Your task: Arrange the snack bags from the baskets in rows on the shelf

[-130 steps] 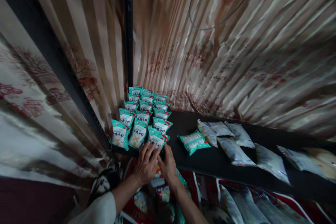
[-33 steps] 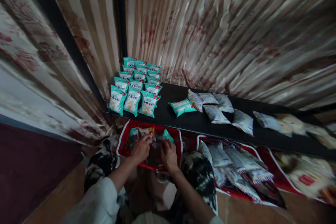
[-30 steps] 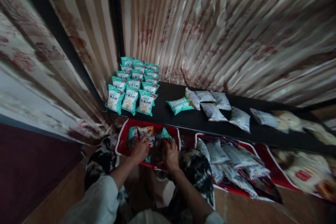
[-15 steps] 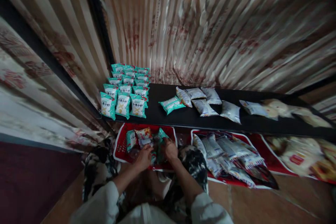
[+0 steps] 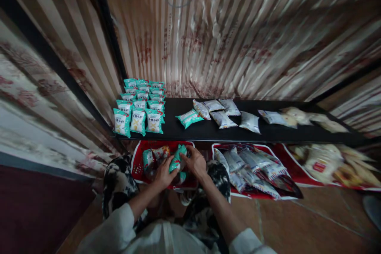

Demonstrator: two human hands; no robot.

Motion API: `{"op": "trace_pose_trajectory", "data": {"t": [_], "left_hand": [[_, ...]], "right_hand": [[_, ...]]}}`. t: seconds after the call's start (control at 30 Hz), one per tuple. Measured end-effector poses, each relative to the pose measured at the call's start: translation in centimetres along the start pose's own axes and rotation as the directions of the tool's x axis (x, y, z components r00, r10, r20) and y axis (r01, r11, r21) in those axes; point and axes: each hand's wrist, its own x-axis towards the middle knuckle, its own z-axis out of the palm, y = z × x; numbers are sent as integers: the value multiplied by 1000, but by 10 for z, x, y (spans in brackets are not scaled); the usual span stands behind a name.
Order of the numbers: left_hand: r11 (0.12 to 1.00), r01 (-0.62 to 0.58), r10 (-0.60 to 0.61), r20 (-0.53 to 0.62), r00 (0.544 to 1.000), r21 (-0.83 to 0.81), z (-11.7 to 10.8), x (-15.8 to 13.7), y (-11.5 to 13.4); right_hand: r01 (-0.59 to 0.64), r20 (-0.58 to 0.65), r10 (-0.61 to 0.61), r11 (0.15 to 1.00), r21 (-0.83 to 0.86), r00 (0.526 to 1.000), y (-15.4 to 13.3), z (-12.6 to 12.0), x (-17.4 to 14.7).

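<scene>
A teal snack bag is held up between both hands, just above the left red basket. My left hand is closed on the bag's left side. My right hand pinches its right edge, the fingertips partly hidden. Inside that basket lie another teal snack bag and an orange-and-white packet, partly covered by my left hand. On the black shelf behind, teal snack bags stand upright in rows at the left end.
A single teal bag lies flat on the shelf, with several silvery-white bags to its right. A second red basket holds more white bags, and a third holds pale packages. A striped curtain hangs behind; black posts rise at left.
My hands have come up slightly out of the left basket, and a teal bag now shows between them. My view has shifted a little to the right.
</scene>
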Motion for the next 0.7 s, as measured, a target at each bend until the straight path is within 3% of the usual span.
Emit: {"op": "trace_pose_trajectory", "data": {"t": [0.23, 0.37, 0.53, 0.63, 0.7], "left_hand": [[984, 82, -94, -72, 993, -156, -6, 0, 11], [945, 148, -184, -98, 978, -293, -13, -3, 13], [910, 141, -219, -166, 961, -389, -19, -9, 21], [910, 116, -207, -193, 959, -399, -16, -8, 25], [912, 104, -194, -194, 962, -398, -10, -6, 26]], "right_hand": [[81, -140, -45, 962, 261, 989, 10, -4, -13], [23, -171, 54, 910, 414, 984, 14, -2, -19], [-207, 75, 222, 666, 717, 972, 1, -5, -35], [-297, 260, 145, 525, 798, 955, -9, -14, -48], [-308, 315, 72, 493, 814, 946, -14, -20, -54]]}}
